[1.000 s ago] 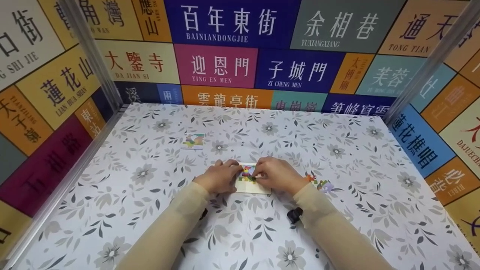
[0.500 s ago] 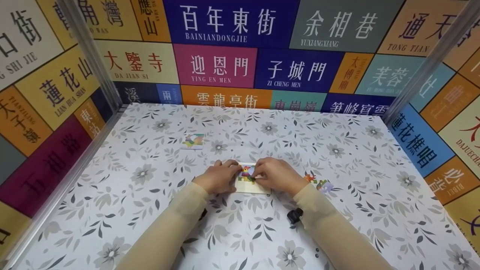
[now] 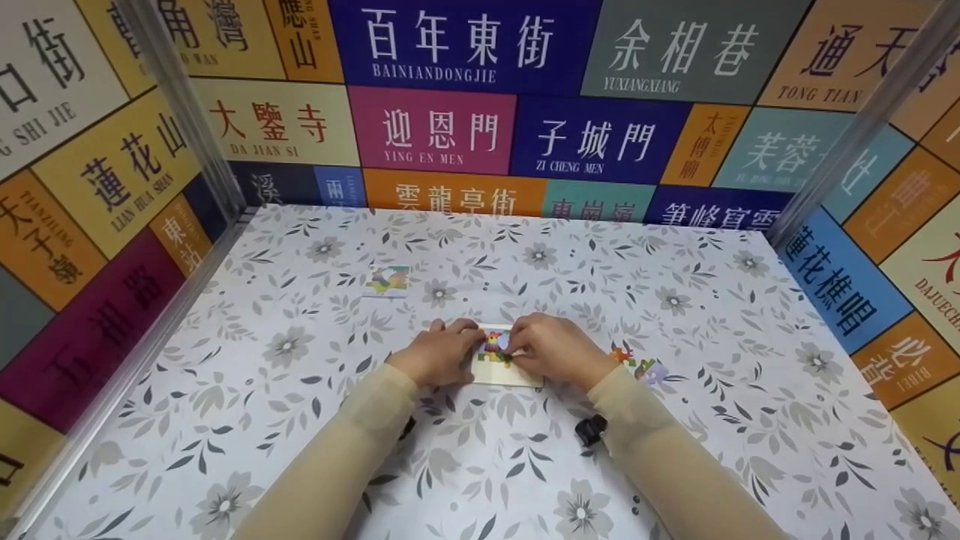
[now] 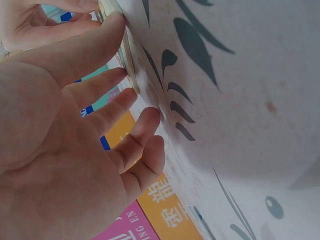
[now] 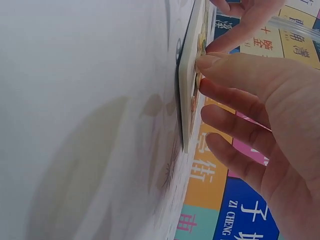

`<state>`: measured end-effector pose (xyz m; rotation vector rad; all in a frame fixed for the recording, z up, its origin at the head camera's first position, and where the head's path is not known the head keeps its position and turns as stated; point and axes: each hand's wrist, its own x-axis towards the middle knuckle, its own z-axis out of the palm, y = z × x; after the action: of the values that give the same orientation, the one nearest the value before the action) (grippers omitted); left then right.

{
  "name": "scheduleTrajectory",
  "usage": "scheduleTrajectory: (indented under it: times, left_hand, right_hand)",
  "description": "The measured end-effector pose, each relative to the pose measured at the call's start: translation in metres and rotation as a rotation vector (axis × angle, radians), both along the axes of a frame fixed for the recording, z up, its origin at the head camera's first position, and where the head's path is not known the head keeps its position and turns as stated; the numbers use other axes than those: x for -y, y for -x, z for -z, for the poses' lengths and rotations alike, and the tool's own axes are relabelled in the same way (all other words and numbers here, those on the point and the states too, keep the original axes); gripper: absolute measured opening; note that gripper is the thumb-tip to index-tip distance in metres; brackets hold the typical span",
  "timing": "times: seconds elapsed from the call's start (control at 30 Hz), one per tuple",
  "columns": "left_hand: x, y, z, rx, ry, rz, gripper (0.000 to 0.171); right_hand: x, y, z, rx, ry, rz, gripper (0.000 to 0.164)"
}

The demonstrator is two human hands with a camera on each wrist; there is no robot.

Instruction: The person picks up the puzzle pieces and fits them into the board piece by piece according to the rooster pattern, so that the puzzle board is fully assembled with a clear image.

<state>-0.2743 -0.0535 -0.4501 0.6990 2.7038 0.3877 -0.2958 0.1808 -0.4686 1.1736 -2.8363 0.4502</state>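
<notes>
Item: puzzle board [image 3: 510,375], cream, flat on the table before you; colourful pieces [image 3: 492,342] on its far half. Your left hand [image 3: 439,354], at nine o'clock, holds its edge between thumb and fingers. Your right hand [image 3: 562,349], at three, pinches a puzzle piece [image 5: 198,80] against it.

Beyond your right hand, at three: loose pieces [image 3: 651,372], orange, green and lilac. At ten: picture card [image 3: 387,280], small, square, lying flat.

Surface: table [image 3: 450,480], white, printed with grey flowers and leaves.

Room: at twelve, back wall [image 3: 435,133] of coloured place-name panels, Chinese characters above Latin letters; similar side walls toward nine and three. Clear corner posts [image 3: 187,112] at ten and two.
</notes>
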Motion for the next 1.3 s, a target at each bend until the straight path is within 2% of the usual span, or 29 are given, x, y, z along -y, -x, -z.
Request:
scheduleTrajectory:
  times: [0.33, 1.0, 1.3]
  left_hand:
    - [0.0011, -0.0009, -0.0028, -0.027, -0.001, 0.022, 0.071]
    - [-0.0014, -0.0002, -0.0035, -0.011, 0.032, -0.001, 0.070]
    - [-0.0003, 0.0003, -0.0021, -0.017, 0.040, 0.019, 0.070]
  right_hand:
    - [-0.0003, -0.0002, -0.0014, -0.020, 0.012, 0.003, 0.012]
    - [0.0007, 0.0001, -0.0036, 0.006, 0.014, -0.018, 0.012]
    - [0.0000, 0.0006, -0.0027, 0.016, 0.032, -0.032, 0.013]
